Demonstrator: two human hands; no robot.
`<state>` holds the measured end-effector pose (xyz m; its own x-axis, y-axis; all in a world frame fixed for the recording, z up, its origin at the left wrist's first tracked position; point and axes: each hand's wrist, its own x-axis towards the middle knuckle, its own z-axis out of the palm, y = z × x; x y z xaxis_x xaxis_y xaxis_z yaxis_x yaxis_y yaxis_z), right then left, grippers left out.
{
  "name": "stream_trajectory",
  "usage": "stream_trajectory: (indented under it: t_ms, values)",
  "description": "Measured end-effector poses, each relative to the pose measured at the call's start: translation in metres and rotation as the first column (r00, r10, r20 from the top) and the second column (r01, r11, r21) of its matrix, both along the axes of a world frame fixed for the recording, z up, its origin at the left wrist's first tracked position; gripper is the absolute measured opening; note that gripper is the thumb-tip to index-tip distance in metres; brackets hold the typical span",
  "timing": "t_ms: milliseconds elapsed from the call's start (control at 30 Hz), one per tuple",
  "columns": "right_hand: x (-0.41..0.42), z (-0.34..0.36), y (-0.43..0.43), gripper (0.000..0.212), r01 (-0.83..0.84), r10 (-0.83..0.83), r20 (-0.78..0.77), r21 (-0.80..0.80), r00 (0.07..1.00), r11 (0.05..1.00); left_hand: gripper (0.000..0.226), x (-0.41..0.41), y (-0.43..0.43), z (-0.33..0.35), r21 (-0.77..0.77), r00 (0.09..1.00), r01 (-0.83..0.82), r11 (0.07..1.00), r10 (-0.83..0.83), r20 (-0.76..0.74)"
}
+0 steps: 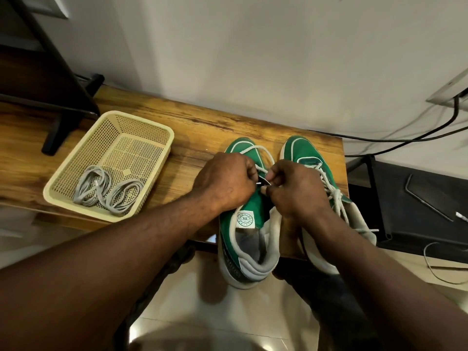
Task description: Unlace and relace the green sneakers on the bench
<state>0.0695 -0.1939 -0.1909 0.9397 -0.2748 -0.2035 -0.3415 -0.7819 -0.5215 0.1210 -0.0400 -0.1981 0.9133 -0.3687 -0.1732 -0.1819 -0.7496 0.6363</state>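
Field notes, head view.

- Green sneakers: both sit on the right end of the wooden bench (pixel 192 122). They are side by side, toes toward the wall, heels hanging over the near edge.
- Left sneaker (pixel 249 206): the tongue is bare and open down to its round label (pixel 245 220). The white lace (pixel 255 148) shows only as a loose loop over the toe end, running back under your hands.
- Right sneaker (pixel 304 150): it is laced in white up the front. The loose lace ends (pixel 367 230) trail over its outer side. Your right wrist covers much of the upper.
- Left hand (pixel 225 183): it is over the left sneaker's lacing area. The fingers are curled in tight and closed on the lace, and the white lace tip (pixel 259 183) pokes out past them toward your other hand.
- Right hand (pixel 296 191): it is just beside the left, knuckles up. Thumb and forefinger are pinched together close to that tip, and they look to be closed on the same lace. The other fingers are curled under. The contact is small and partly hidden.
- The hands are nearly touching above the tongue.
- Basket (pixel 152 127): a cream mesh basket sits on the bench to the left, well apart from the sneakers. Two coiled grey laces (pixel 101 188) lie in its near corner.
- Black stand (pixel 55 133): its foot rests on the far left of the bench, behind the basket.
- Black cables (pixel 405 140) run along the floor by the wall, right of the bench.
- A black case (pixel 417 198) lies just right of the bench end.
- Pale floor tiles (pixel 228 312) show below the bench.
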Motion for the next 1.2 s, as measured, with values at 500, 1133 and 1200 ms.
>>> stream_trajectory:
  t_ms: [500, 1133, 1200]
  values:
    - [0.016, -0.011, -0.023, 0.022, 0.392, -0.206, -0.352, 0.619, 0.913, 0.681, 0.011, -0.003, 0.000, -0.005, -0.020, 0.998, -0.060, 0.998, 0.061, 0.024]
    - [0.002, 0.009, -0.018, 0.016, 0.148, -0.102, -0.129, 0.420, 0.986, 0.896, 0.017, -0.012, -0.013, -0.008, 0.096, 0.987, -0.138, 0.986, 0.128, 0.102]
    - [-0.001, 0.012, -0.016, 0.012, 0.115, -0.088, -0.090, 0.362, 0.992, 0.925, 0.017, -0.013, -0.013, -0.009, 0.098, 0.986, -0.142, 0.985, 0.132, 0.100]
